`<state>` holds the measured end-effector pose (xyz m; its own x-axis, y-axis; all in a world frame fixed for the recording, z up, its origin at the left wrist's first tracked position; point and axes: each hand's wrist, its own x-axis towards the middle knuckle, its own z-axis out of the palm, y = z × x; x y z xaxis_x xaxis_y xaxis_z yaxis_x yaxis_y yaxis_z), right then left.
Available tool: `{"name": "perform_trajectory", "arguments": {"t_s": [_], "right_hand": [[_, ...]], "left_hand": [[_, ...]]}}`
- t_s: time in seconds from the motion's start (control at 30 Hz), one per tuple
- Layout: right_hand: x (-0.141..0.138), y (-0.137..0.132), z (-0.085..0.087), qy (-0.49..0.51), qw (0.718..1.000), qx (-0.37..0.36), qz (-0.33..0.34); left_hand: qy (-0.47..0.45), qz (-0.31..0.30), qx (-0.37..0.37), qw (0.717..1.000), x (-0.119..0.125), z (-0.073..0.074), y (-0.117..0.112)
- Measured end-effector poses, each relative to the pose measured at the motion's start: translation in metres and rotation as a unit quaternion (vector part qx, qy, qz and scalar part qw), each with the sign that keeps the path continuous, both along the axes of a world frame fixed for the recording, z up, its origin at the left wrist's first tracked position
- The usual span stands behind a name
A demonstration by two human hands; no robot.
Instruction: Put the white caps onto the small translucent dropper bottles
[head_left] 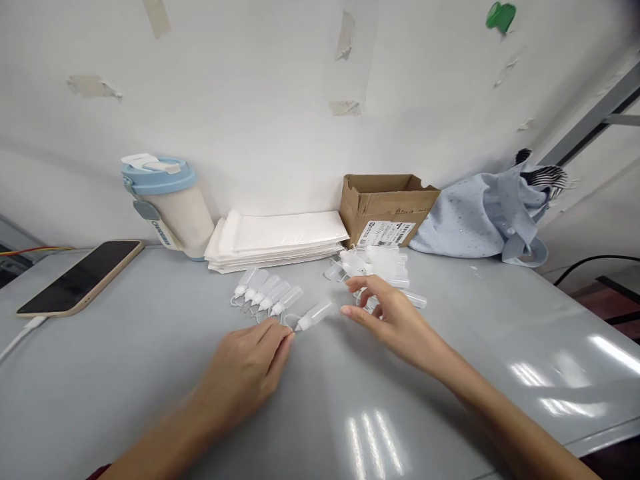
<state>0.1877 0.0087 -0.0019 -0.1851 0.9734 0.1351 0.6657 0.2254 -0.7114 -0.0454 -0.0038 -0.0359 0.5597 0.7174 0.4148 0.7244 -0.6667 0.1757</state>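
Observation:
My left hand (255,363) is closed, its thumb and forefinger pinched at the tip of a small translucent squeeze bottle (315,315). This bottle has a white nozzle end with a thin looped strap, and lies tilted on the table. Left of it, several similar bottles (270,291) lie side by side in a slanted row, straps toward me. My right hand (387,313) is open, thumb and fingers apart, in front of a loose pile of the same bottles (375,261). Its fingers partly hide the pile's near side; nothing shows between them.
A stack of white padded envelopes (280,237) and an open cardboard box (387,207) stand against the wall. A blue-lidded cup (173,207) and a phone on a cable (83,277) are at the left. A light blue cloth bag (470,213) lies at the right, on the grey table (310,413).

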Motion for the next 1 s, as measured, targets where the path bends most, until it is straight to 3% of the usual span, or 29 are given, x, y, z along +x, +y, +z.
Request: {"name": "perform_trajectory", "arguments": {"t_s": [0.17,0.33,0.5,0.83,1.0], "right_hand": [[0.017,0.004,0.013,-0.100,0.994,-0.044,-0.027],[0.021,0.002,0.024,-0.212,0.970,-0.111,-0.051],[0.024,0.001,0.022,-0.336,0.932,-0.117,-0.069],[0.012,-0.004,0.019,-0.407,0.905,-0.120,-0.019],[0.012,-0.006,0.013,-0.355,0.930,-0.088,-0.032]], "left_hand": [[0.059,0.061,0.021,0.996,-0.002,-0.005,0.005],[0.063,0.112,-0.038,0.991,-0.002,-0.006,0.007],[0.070,0.159,-0.085,0.981,-0.001,-0.004,0.009],[0.070,0.191,-0.128,0.971,0.000,0.000,0.008],[0.038,0.176,-0.111,0.977,0.001,0.001,0.006]]}}
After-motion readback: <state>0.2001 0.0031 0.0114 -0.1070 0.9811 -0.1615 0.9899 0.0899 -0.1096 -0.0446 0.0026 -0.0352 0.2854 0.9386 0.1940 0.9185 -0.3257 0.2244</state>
